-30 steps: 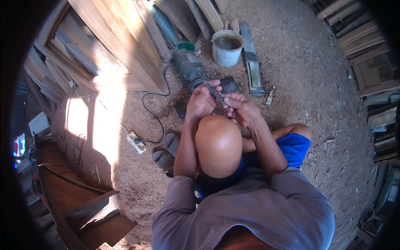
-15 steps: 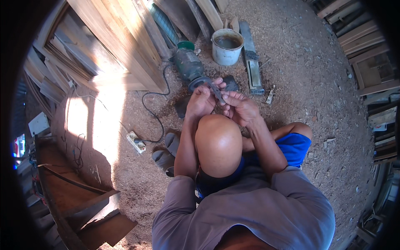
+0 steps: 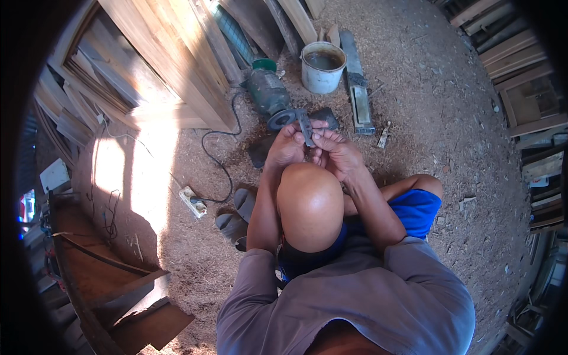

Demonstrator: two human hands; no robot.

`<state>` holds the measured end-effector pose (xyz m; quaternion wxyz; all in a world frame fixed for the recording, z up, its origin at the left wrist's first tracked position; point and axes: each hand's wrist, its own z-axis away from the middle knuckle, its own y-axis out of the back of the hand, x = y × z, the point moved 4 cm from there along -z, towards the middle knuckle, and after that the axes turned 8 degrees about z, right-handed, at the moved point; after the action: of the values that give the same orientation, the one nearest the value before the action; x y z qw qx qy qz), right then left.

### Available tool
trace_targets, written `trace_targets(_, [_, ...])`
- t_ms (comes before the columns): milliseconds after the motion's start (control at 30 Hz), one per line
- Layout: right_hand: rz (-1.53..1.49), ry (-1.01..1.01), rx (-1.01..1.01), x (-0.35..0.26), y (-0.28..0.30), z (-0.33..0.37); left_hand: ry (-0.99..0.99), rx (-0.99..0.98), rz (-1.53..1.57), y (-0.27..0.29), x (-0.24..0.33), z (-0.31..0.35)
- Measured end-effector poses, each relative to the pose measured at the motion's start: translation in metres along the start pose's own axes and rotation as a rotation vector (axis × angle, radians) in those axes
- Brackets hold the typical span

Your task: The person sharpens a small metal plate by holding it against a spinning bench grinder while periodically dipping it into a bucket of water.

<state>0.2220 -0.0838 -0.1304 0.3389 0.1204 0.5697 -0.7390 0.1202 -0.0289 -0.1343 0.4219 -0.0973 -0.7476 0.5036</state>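
Between my two hands, beyond my raised knee, I hold a flat grey metal blade. The fingers of my left hand are closed on its left side. My right hand pinches its near right edge between thumb and fingers. Just beyond my left hand lies a green bench grinder, its round grinding wheel close to the blade. I cannot tell whether the two touch.
A white bucket of murky liquid stands beyond the grinder. Right of it lies a board with a sharpening stone. A black cord runs to a power strip near sandals. Timber leans at left; wooden frames line the right.
The blade has turned more upright, its broad face now showing. My right hand has shifted slightly left and nearer; my left hand has barely moved.
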Motion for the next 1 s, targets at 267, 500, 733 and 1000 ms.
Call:
trace_targets(267, [-0.035,-0.001,-0.036,0.001,-0.003,0.002,-0.002,0.044,-0.031,0.014,0.0,0.0])
trace_targets(500, [-0.032,-0.009,-0.062,0.001,-0.009,0.003,0.008,0.017,-0.073,0.016,0.004,0.002])
trace_targets(733, [0.027,0.006,-0.018,-0.003,-0.012,0.004,-0.286,0.184,0.046,0.025,0.012,-0.002])
trace_targets(1000, [0.425,0.437,0.15,-0.025,-0.026,0.018,-0.248,0.294,-0.015,0.027,0.002,-0.009])
